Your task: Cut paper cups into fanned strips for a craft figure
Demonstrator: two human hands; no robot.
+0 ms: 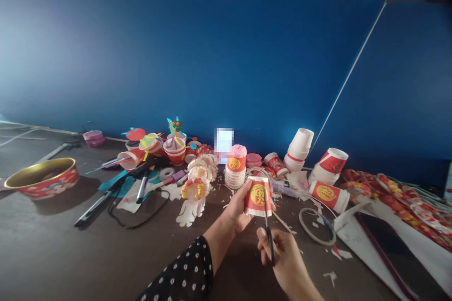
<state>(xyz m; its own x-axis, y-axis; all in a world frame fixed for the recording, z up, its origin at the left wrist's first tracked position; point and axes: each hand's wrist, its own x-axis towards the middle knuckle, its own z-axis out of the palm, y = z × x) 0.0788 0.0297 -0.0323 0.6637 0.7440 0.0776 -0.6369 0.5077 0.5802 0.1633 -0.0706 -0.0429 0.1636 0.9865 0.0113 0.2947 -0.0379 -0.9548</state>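
Observation:
My left hand [237,209] is wrapped round a red and white paper cup [256,197] with a gold printed emblem, holding it above the table. In my right hand [282,253] is a pair of black-handled scissors [270,237], its blades pointing up along the front of the cup. Whether the blades are cutting into the cup wall, I cannot tell. Just behind the cup stands a stack of paper cups [235,178] with a pink top. To the left lies a cut-paper figure [192,197] with a scalloped white body and yellow curls.
A gold-rimmed red bowl [45,178] sits at far left. Cups with colourful paper creatures [173,150], markers [141,188] and a cable [134,225] crowd the left. Rightward are more cups [326,195], a tape roll [318,226], paper scraps [342,253] and a phone [395,249]. A blue partition [197,56] stands behind.

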